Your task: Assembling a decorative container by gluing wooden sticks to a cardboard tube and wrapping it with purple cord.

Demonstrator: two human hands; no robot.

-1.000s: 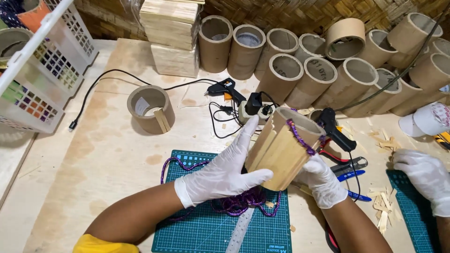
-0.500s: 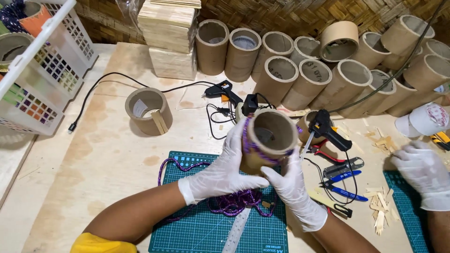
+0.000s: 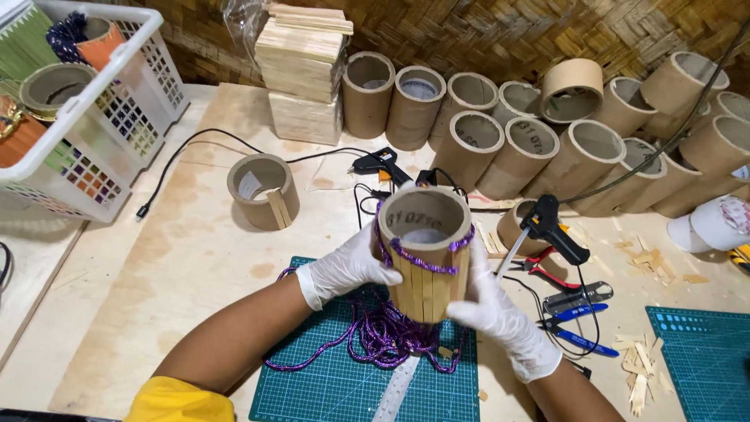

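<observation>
Head view: your left hand [image 3: 344, 270] and right hand [image 3: 500, 316] both clasp the stick-clad tube [image 3: 424, 254] upright above the mat [image 3: 328, 383]; purple cord [image 3: 426, 262] rims it, so keep it steady.

Bare tabletop [image 3: 180, 266] lies open left of the mat, while glue gun [image 3: 551, 227] and pliers [image 3: 578, 328] crowd the right.

Clear plastic wrapper [image 3: 248, 23] around stacked pale wooden sticks at table's back, no labels, signs, screens
</observation>
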